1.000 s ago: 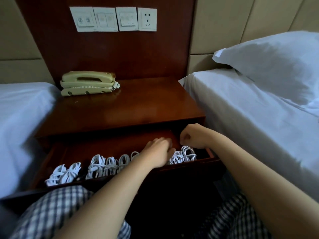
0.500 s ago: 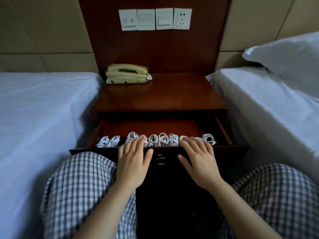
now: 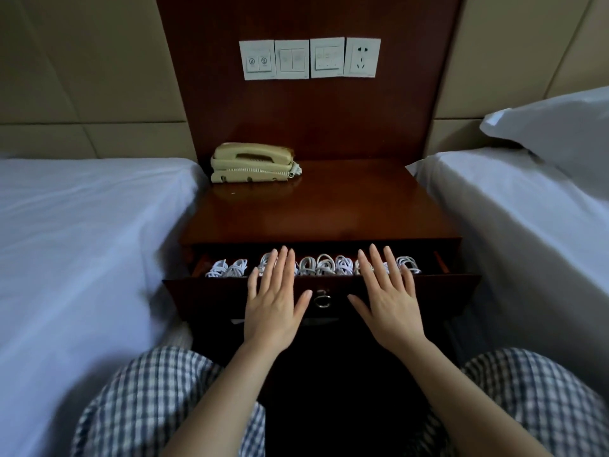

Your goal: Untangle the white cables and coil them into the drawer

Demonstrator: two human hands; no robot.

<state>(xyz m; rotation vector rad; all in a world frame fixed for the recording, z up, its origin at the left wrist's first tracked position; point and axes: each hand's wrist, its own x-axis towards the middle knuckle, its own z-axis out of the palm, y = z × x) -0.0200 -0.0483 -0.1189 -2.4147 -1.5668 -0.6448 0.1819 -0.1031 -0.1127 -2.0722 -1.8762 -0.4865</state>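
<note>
Drawer (image 3: 428,286): dark wood, pulled partly out, metal ring pull (image 3: 322,300) at the middle of its front.

White cables (image 3: 324,265): coiled into small bundles, set in 1 row inside the drawer, just behind its front wall, from its left end to its right end.

Left hand (image 3: 275,305): flat on the drawer front, left of the ring pull. Fingers straight, slightly apart, gripping nothing; tips past the drawer's top edge, over the cables.

Right hand (image 3: 389,301): flat on the drawer front, right of the ring pull. Fingers straight, spread wider, nothing held. Fingertip contact with the cables: cannot tell.

Above the drawer: nightstand top (image 3: 346,206), beige telephone (image 3: 253,163) at its back left.

Higher above the drawer: 4 white wall plates (image 3: 309,59) in a row.

Either side of the drawer: 2 beds (image 3: 82,242) in white sheets, pillow (image 3: 560,127) on the right 1.

Nearer than the drawer: checked trousers (image 3: 148,407).
</note>
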